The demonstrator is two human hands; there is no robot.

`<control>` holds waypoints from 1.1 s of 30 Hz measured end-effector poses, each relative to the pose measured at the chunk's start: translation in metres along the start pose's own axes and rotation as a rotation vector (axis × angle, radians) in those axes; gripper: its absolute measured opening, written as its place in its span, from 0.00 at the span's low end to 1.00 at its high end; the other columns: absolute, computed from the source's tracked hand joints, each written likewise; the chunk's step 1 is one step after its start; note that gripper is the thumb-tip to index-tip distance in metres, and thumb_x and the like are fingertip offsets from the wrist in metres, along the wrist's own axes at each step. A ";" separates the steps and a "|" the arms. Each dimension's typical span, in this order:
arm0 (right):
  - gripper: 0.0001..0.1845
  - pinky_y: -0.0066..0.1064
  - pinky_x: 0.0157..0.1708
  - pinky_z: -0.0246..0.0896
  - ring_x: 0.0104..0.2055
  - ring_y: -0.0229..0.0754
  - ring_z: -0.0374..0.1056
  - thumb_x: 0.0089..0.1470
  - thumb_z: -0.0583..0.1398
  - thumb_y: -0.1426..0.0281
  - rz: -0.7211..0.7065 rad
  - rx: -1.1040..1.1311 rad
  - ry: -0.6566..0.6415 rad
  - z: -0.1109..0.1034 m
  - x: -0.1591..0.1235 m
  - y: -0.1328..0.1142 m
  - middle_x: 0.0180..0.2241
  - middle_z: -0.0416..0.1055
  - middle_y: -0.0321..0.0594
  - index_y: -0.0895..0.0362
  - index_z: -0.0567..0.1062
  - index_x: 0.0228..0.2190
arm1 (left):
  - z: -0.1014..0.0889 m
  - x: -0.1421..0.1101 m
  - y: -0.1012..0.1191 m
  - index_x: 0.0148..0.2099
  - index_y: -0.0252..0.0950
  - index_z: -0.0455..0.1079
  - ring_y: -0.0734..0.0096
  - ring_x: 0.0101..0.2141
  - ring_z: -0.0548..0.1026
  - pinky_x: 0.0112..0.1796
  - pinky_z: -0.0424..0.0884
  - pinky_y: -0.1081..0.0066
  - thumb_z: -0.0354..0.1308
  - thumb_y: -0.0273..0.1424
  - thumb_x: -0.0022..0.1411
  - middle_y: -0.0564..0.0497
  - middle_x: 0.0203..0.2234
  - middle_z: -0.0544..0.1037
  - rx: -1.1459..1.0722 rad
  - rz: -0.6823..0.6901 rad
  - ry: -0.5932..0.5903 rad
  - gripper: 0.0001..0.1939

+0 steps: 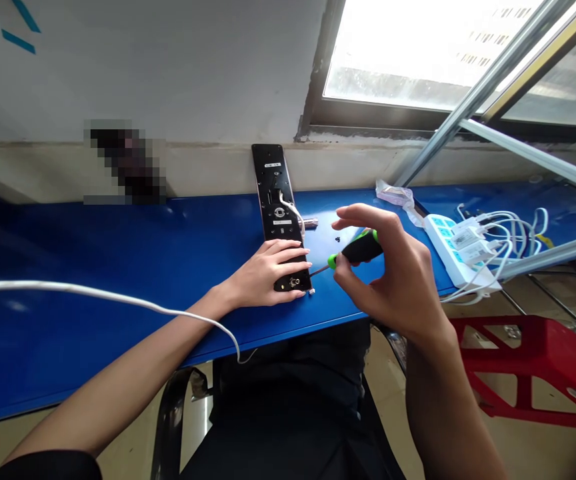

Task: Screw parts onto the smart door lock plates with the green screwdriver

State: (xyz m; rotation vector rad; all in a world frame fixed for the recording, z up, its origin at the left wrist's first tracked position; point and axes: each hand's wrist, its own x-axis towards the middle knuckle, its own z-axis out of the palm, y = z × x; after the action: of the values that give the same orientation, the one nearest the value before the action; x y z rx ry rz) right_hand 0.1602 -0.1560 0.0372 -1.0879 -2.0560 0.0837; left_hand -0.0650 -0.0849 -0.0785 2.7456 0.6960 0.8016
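Observation:
A long black electronic door lock panel [274, 193] lies on the blue table [118, 253], its back facing up and a white wire [293, 212] looped over it. My left hand [268, 273] rests flat across the panel's lower end, pressing it down. My right hand [393, 273] grips a green-and-black screwdriver [361, 248] by the handle. Its thin shaft [319, 269] points left, and its tip is close to the panel's lower right edge. Several small black screws [338, 239] lie on the table just right of the panel, and a short metal cylinder [311, 223] lies against its edge.
A white cable [118, 297] runs across my left forearm. At the table's right end are a white power strip [451, 250] with plugged-in chargers and a plastic bag [395, 197]. Metal window frames lean in at upper right. A red stool [533, 363] stands on the floor.

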 end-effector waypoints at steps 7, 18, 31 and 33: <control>0.22 0.30 0.29 0.72 0.27 0.34 0.69 0.61 0.66 0.72 -0.005 -0.081 0.015 0.001 0.001 0.003 0.42 0.80 0.36 0.50 0.71 0.54 | 0.000 0.000 0.000 0.65 0.41 0.73 0.47 0.69 0.63 0.66 0.59 0.46 0.64 0.42 0.68 0.43 0.65 0.73 -0.004 -0.005 -0.009 0.26; 0.33 0.32 0.30 0.70 0.27 0.33 0.68 0.57 0.64 0.77 0.015 0.023 -0.052 0.000 0.002 -0.002 0.46 0.78 0.38 0.48 0.65 0.61 | 0.000 0.000 0.000 0.65 0.39 0.72 0.47 0.69 0.63 0.67 0.59 0.46 0.64 0.43 0.68 0.42 0.66 0.72 0.008 -0.002 -0.007 0.27; 0.31 0.28 0.31 0.68 0.29 0.31 0.67 0.52 0.65 0.82 0.008 0.003 0.000 0.000 0.005 -0.004 0.45 0.78 0.35 0.52 0.70 0.56 | 0.001 -0.001 -0.001 0.65 0.39 0.72 0.46 0.69 0.63 0.66 0.60 0.46 0.64 0.43 0.68 0.43 0.66 0.72 0.017 0.002 0.000 0.26; 0.30 0.28 0.32 0.69 0.30 0.31 0.68 0.52 0.65 0.81 0.003 -0.002 -0.017 0.000 0.005 -0.005 0.45 0.77 0.34 0.53 0.71 0.56 | 0.001 -0.001 -0.001 0.65 0.41 0.72 0.46 0.69 0.63 0.66 0.59 0.46 0.65 0.43 0.68 0.44 0.66 0.72 0.008 -0.001 0.002 0.26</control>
State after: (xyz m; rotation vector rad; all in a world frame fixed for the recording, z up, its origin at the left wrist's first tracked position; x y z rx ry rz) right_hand 0.1554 -0.1551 0.0425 -1.0951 -2.0701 0.0933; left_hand -0.0653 -0.0848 -0.0803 2.7520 0.7018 0.8029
